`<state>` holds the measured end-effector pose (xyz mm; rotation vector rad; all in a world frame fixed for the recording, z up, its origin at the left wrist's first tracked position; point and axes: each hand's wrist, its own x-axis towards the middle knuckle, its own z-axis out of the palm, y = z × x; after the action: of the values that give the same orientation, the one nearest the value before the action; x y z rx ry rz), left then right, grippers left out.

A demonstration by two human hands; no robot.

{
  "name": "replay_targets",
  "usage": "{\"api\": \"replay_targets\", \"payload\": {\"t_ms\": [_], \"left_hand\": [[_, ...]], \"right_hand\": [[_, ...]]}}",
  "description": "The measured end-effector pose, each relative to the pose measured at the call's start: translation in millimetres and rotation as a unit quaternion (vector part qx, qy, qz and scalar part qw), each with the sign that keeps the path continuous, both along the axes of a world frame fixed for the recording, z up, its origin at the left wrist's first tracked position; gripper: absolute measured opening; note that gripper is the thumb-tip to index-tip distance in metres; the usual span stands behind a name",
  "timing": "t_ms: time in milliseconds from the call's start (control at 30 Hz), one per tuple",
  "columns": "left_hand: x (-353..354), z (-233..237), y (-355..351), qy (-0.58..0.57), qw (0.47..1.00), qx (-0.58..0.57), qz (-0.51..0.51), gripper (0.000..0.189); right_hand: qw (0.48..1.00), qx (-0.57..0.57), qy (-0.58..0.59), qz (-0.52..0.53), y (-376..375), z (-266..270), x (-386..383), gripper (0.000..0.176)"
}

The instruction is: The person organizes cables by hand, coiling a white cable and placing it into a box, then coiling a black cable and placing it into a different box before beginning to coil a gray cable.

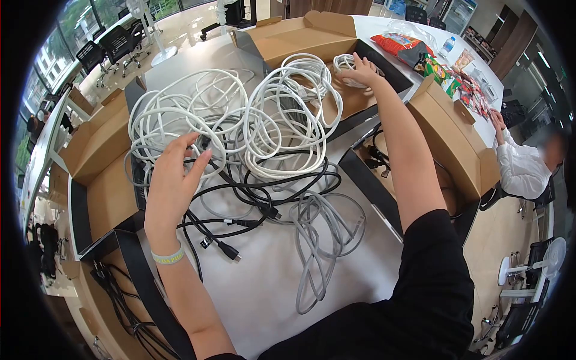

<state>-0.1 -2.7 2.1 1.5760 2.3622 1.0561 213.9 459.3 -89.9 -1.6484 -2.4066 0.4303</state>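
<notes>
White cable coil (pixel 343 62), seemingly being boxed: right hand (pixel 362 73) at it, grip unclear; left hand (pixel 173 171), fingers parted, by looped cables (pixel 247 120); next move calls for neat laying.

A small coiled white cable (pixel 344 62) lies far right. Loose white cables (pixel 246 129) heap leftward, loops overlapping. Black cables (pixel 270 211) tangle nearer.

Far right of bench (pixel 367 27): red snack bag (pixel 397 48), green snack packet (pixel 437 72) just beside it, plastic bottle (pixel 447 45) near both. Right side: person in a white shirt (pixel 521 163) next to the bench; white fan (pixel 552 257) at lower right. Upper left: black office chairs (pixel 117 44) on pale floor (pixel 191 45), tall white stand (pixel 163 55) near them, large windows (pixel 72 37) beyond.
</notes>
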Motion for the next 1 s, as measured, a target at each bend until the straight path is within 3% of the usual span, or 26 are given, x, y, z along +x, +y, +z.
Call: {"api": "replay_targets", "payload": {"t_ms": [167,267,400,533,733,800,933,1000], "left_hand": [[-2,-1,0,-0.002,1.0,0.006,-0.004,0.04],[-4,-2,-1,0.01,1.0,0.003,-0.006,0.04],[-4,-1,0,0.005,1.0,0.001,-0.007,0.04],[-1,1,-1,0.006,1.0,0.007,-0.003,0.04],[8,13,-4,0.036,0.999,0.006,0.002,0.039],[11,17,-4,0.04,0.999,0.012,0.0,0.038],[16,22,-7,0.035,0.999,0.03,-0.002,0.038],[17,23,-8,0.047,0.998,0.031,-0.003,0.038]], "right_hand": [[0.998,0.048,-0.027,-0.016,44,-24,3,0.11],[0.997,0.0,-0.045,-0.061,-20,12,1,0.111],[0.996,0.015,-0.092,-0.01,-31,19,3,0.11],[0.985,0.022,-0.162,0.057,-31,16,2,0.092],[0.988,0.022,-0.144,0.05,-37,17,-3,0.07],[0.983,0.03,-0.146,0.106,-29,19,-4,0.062],[0.968,0.145,-0.126,0.163,-31,16,0,0.053],[0.963,0.137,-0.14,0.184,-29,20,2,0.049]]}}
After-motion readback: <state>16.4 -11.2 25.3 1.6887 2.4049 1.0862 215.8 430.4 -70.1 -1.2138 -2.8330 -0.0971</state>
